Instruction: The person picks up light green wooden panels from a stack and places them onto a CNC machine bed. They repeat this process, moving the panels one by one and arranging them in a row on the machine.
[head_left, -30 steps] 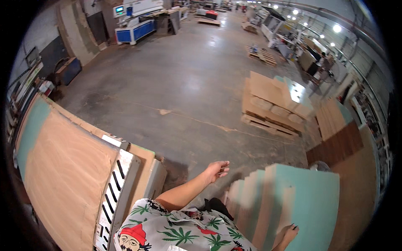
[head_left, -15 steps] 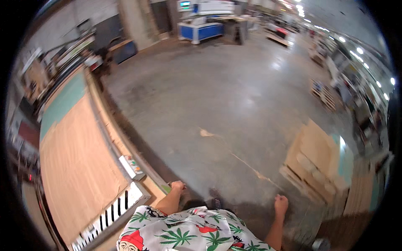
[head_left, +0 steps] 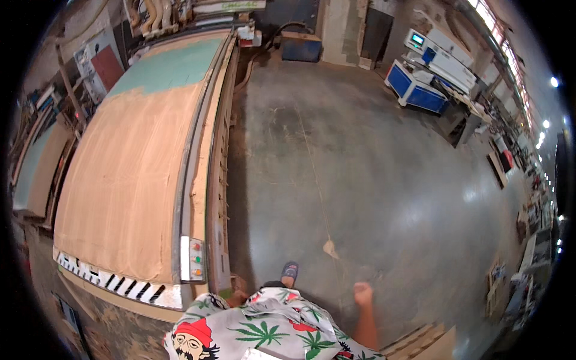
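Two hands are in view and neither holds anything that can be seen. The right hand [head_left: 362, 294] hangs free over the concrete floor [head_left: 384, 180], fingers curled in on themselves with nothing between them. The left hand [head_left: 238, 296] shows only as a sliver above the patterned shirt [head_left: 264, 327]. It sits just beside the near corner of the router table's side rail [head_left: 213, 180], and whether its fingers are spread or closed cannot be told, nor whether it touches the rail. Close to that hand, on the corner of the table, is a small push-button panel [head_left: 195, 259] with coloured buttons. A black-and-white striped guard strip [head_left: 120, 283] runs along the table's near end. One slippered foot [head_left: 290, 271] is planted on the floor between the hands, near the rail. The thing nearest the hands is the large brown board [head_left: 126, 180] lying flat on the table bed. Its long axis runs away from the person, from the striped end toward the far wall, and its far portion is green [head_left: 171, 66]. The apparent bow in its edges is lens bending. Judged from this, the step in hand is an approach on foot to the table's near corner, with no grasp made. Any handling there would call for the left hand to close the small gap to the buttons or the board's near edge, while the right is well apart and would have to cross over. A blue-based machine [head_left: 414, 90] stands well apart across the floor.
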